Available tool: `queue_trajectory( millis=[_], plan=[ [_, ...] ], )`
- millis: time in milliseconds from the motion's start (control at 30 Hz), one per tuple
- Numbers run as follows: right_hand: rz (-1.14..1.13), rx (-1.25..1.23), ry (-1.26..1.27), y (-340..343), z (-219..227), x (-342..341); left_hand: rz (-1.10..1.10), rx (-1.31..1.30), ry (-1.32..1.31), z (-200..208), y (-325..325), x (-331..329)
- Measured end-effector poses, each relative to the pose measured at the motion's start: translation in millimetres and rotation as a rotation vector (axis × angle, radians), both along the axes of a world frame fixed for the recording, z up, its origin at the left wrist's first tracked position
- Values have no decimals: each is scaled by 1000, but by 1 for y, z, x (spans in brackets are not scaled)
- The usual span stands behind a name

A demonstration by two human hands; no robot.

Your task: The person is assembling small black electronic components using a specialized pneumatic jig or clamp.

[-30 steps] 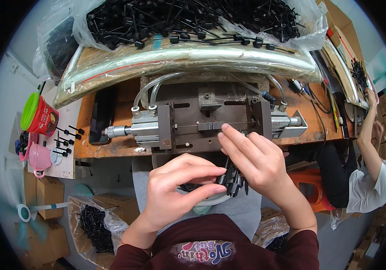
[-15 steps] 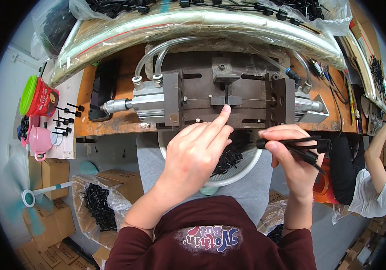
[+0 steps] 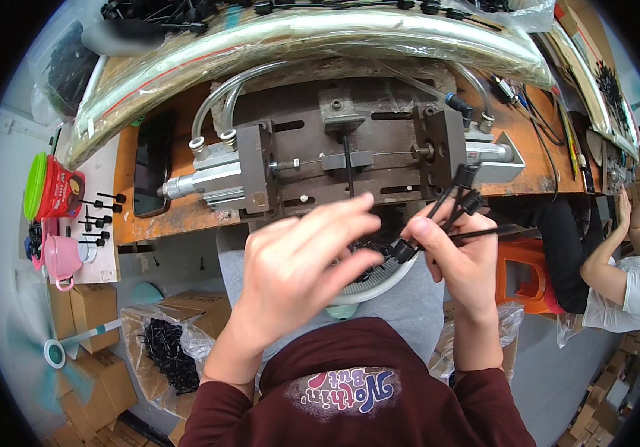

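My left hand (image 3: 301,257), slightly blurred, hovers in front of the metal fixture with its fingers stretched and apart, holding nothing. My right hand (image 3: 460,257) grips several black rods with knobbed heads (image 3: 463,195) between thumb and fingers; they fan out in different directions. Ahead of both hands, a thin black rod (image 3: 349,165) lies across the small grey block (image 3: 362,159) in the middle of the dark metal fixture (image 3: 309,182). Below the hands, a white-rimmed basket (image 3: 387,287) on my lap holds more black rods, partly hidden by my hands.
Pneumatic cylinders (image 3: 219,179) with clear hoses flank the fixture on the wooden bench (image 3: 130,212). A plastic-wrapped ledge (image 3: 305,37) runs behind. To the left are a pink cup (image 3: 62,257) and a red tub (image 3: 62,190). Another person (image 3: 618,279) sits at the right beside an orange stool (image 3: 521,272).
My left hand has drawn back from the rod in the fixture, and its fingers have spread. My right hand has moved left, turning its bundle of rods more upright. The whole view has shifted slightly.
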State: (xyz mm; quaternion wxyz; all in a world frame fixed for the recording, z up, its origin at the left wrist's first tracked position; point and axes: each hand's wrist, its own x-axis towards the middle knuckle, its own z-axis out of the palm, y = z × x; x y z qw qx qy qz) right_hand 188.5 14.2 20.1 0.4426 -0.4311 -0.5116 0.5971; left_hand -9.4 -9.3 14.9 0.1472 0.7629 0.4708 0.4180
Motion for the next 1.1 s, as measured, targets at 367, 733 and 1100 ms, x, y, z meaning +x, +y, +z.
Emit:
queue_trajectory(
  millis=[367,733,1100],
  plan=[
    [-45,56,7,-3,-16,-8,116,81,-98,2,-20,3],
    [43,60,-76,-12,-14,-5,184,129,365,-15,7,6],
    [-167,638,-249,-13,-18,3,153,-123,8,3,6,20]
  ],
)
